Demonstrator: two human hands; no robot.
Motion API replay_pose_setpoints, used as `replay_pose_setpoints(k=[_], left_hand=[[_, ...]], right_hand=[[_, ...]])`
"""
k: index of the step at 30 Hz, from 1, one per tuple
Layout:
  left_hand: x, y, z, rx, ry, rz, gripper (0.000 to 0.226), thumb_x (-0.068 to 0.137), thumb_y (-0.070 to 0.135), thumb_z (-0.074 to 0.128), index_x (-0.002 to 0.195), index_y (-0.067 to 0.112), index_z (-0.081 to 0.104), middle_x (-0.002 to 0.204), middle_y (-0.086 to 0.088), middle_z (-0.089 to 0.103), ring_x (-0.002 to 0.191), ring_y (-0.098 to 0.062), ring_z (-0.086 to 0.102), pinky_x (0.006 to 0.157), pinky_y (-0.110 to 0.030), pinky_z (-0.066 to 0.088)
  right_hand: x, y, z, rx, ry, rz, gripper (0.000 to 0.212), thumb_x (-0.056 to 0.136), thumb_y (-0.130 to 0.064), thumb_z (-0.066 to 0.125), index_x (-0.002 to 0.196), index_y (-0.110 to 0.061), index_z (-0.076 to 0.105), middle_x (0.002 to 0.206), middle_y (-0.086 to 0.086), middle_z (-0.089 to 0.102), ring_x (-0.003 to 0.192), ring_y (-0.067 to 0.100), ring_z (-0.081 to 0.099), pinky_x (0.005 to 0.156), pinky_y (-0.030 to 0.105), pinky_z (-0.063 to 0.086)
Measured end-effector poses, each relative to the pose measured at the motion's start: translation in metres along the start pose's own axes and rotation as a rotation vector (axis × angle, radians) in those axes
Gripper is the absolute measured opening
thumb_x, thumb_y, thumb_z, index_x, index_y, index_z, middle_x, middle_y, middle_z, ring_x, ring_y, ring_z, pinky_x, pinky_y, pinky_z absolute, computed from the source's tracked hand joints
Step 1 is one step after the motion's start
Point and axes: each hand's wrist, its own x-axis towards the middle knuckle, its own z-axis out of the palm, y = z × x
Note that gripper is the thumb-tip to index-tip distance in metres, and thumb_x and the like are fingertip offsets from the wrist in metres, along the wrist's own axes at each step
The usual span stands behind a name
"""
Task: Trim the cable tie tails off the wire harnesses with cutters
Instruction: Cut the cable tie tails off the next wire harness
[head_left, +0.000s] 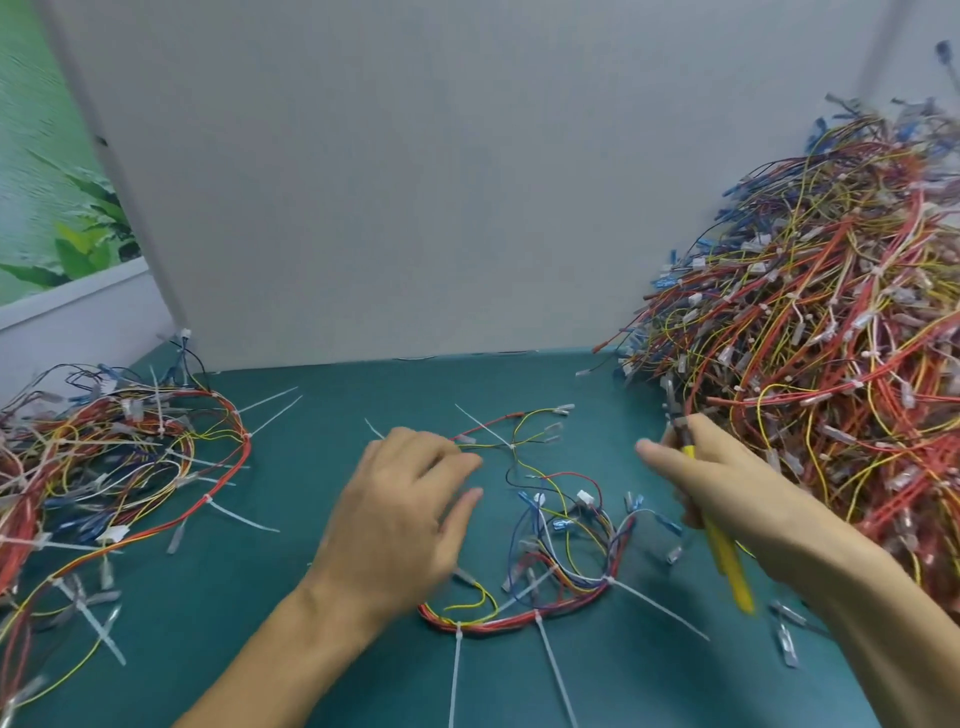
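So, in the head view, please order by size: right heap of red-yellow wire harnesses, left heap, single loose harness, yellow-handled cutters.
1. right heap of red-yellow wire harnesses
2. left heap and single loose harness: alike
3. yellow-handled cutters, partly hidden

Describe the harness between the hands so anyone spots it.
On the green mat, a small wire pile sits left, a huge one right. The harness lies between them, beside the yellow-handled cutters. Only it lies alone, long white tie tails fanning toward the viewer.
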Motion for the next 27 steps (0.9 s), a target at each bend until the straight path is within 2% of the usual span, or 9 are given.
replay_pose_setpoints(k=[3,5,8,10,13,16,19,21,27], left_hand=[[0.006,0.044,0.01,-0.041,-0.146,0.287,0.004,0.077,0.017,0.067,0.077,0.013,0.069,0.08,-0.001,0.063,0.07,-0.024,0.055,0.062,-0.032,0.045],[0.005,0.065,0.022,0.03,-0.306,0.41,0.005,0.071,0.019,0.069,0.075,0.02,0.067,0.078,0.003,0.061,0.07,-0.02,0.053,0.059,-0.029,0.041],[-0.001,0.083,0.044,0.195,-0.462,0.476,0.015,0.071,0.026,0.056,0.081,0.027,0.067,0.077,0.01,0.059,0.073,-0.013,0.053,0.06,-0.023,0.04],[-0.003,0.089,0.056,0.216,-0.502,0.442,0.021,0.078,0.028,0.049,0.087,0.031,0.068,0.079,0.013,0.059,0.074,-0.01,0.055,0.06,-0.021,0.041],[-0.002,0.091,0.067,0.182,-0.532,0.405,0.011,0.075,0.039,0.061,0.077,0.032,0.068,0.076,0.013,0.059,0.071,-0.009,0.056,0.056,-0.02,0.039],[-0.003,0.089,0.067,0.058,-0.475,0.291,0.012,0.075,0.032,0.056,0.071,0.023,0.062,0.073,0.011,0.053,0.066,-0.007,0.051,0.05,-0.022,0.034],[-0.012,0.076,0.073,-0.136,-0.408,0.142,0.026,0.089,0.022,0.039,0.093,0.01,0.061,0.089,0.001,0.056,0.081,-0.015,0.052,0.064,-0.03,0.046],[-0.017,0.068,0.072,-0.243,-0.383,0.097,0.021,0.092,0.019,0.048,0.097,0.007,0.066,0.098,-0.009,0.061,0.09,-0.027,0.058,0.075,-0.038,0.05],[-0.018,0.053,0.065,-0.597,-0.285,-0.219,0.007,0.08,0.025,0.07,0.08,0.018,0.069,0.077,0.004,0.067,0.073,-0.007,0.058,0.07,-0.016,0.043]], right_hand=[[0.001,0.004,-0.001,-0.153,-0.069,0.06,0.04,0.073,-0.037,0.071,0.101,-0.029,0.044,0.086,0.008,0.049,0.074,0.02,0.05,0.068,0.037,0.041],[-0.001,0.002,-0.001,-0.184,-0.072,0.037,0.054,0.06,-0.039,0.066,0.108,-0.024,0.045,0.084,0.006,0.044,0.074,0.02,0.045,0.067,0.036,0.038],[-0.002,0.004,0.003,-0.252,-0.058,-0.026,0.041,0.064,-0.027,0.069,0.1,-0.019,0.051,0.073,0.002,0.04,0.063,0.015,0.039,0.06,0.034,0.035],[-0.001,0.006,0.007,-0.352,-0.031,-0.048,0.03,0.069,-0.021,0.072,0.093,-0.018,0.055,0.068,0.001,0.046,0.059,0.014,0.041,0.056,0.032,0.036],[0.001,0.008,0.012,-0.485,-0.02,-0.107,0.023,0.072,-0.021,0.071,0.091,-0.011,0.063,0.072,0.012,0.059,0.061,0.016,0.045,0.057,0.031,0.036],[0.0,0.009,0.013,-0.468,-0.039,-0.174,0.018,0.077,-0.018,0.066,0.094,-0.014,0.064,0.077,0.015,0.062,0.063,0.022,0.047,0.059,0.032,0.04],[-0.002,0.01,0.013,-0.448,-0.07,-0.228,0.017,0.083,-0.02,0.063,0.099,-0.024,0.063,0.077,0.007,0.064,0.072,0.025,0.056,0.067,0.034,0.046],[-0.003,0.01,0.013,-0.496,-0.098,-0.255,0.022,0.086,-0.025,0.062,0.107,-0.031,0.062,0.079,0.003,0.062,0.075,0.021,0.056,0.07,0.033,0.044],[-0.009,0.006,-0.002,-0.652,-0.06,-0.367,0.034,0.085,-0.025,0.061,0.119,-0.025,0.059,0.094,-0.006,0.067,0.09,0.016,0.062,0.082,0.033,0.049]])
